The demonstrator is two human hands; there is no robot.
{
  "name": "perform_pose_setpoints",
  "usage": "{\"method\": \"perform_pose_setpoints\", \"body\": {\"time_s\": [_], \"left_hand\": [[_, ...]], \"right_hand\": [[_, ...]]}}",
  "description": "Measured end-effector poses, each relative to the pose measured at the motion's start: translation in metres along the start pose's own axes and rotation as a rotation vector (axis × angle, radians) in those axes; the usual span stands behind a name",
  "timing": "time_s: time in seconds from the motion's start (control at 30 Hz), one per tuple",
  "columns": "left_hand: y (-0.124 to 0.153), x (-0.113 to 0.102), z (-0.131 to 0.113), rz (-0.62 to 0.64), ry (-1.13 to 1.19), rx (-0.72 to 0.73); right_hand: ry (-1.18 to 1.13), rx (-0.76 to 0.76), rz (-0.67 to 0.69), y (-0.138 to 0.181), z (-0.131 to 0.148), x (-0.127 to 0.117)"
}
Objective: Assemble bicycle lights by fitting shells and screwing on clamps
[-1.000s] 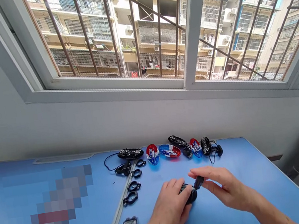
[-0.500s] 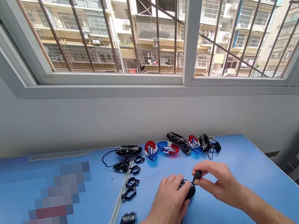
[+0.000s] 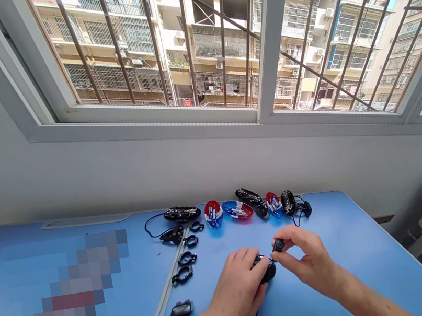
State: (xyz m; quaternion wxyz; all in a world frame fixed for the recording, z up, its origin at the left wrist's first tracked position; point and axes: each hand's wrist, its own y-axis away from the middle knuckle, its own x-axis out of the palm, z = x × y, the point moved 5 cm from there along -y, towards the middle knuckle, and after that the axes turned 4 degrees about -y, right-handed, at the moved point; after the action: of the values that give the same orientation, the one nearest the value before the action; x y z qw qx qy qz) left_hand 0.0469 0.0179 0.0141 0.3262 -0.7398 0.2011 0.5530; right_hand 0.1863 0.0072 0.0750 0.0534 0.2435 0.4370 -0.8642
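Observation:
My left hand (image 3: 240,283) is curled over a black rounded device (image 3: 268,271) on the table, its fingers covering most of it. Only the device's right end and a bit of its front show. Between thumb and index finger, my right hand (image 3: 302,252) pinches a small black knob-like piece (image 3: 278,245) beside that end. A thin dark part runs between the piece and the device; whether it is a wire or a shaft I cannot tell. Some black material also peeks out under my left wrist.
Along the wall lie a black oval device with a cord (image 3: 182,213), red-and-blue oval shells (image 3: 213,214) and more black devices (image 3: 288,202). Several black ring clamps (image 3: 182,275) line the table seam. A black strapped item (image 3: 181,310) sits left of my forearm. Blurred blocks hide something at left.
My right hand has turned the small black piece slightly, and its fingers have shifted a little. My left hand stays on the device. The view has tilted very slightly.

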Motion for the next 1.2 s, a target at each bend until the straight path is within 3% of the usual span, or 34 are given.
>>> {"method": "perform_pose_setpoints", "body": {"time_s": [0.4, 0.67, 0.83, 1.07, 1.2], "left_hand": [[0.002, 0.003, 0.004, -0.033, 0.011, -0.001], [0.001, 0.003, 0.004, -0.051, 0.011, 0.001], [0.001, 0.002, 0.003, -0.058, 0.011, 0.006], [0.001, 0.0, 0.002, -0.049, 0.018, 0.0], [0.002, 0.001, 0.001, -0.024, 0.022, -0.007]], "right_hand": [[-0.072, 0.075, -0.015, 0.0, -0.007, -0.006], [-0.052, -0.018, 0.001, 0.0, -0.003, -0.004], [-0.066, -0.097, 0.105, -0.004, 0.006, -0.004], [-0.099, 0.006, 0.309, -0.002, 0.01, -0.012], [-0.139, 0.059, 0.307, -0.004, 0.007, -0.012]]}}
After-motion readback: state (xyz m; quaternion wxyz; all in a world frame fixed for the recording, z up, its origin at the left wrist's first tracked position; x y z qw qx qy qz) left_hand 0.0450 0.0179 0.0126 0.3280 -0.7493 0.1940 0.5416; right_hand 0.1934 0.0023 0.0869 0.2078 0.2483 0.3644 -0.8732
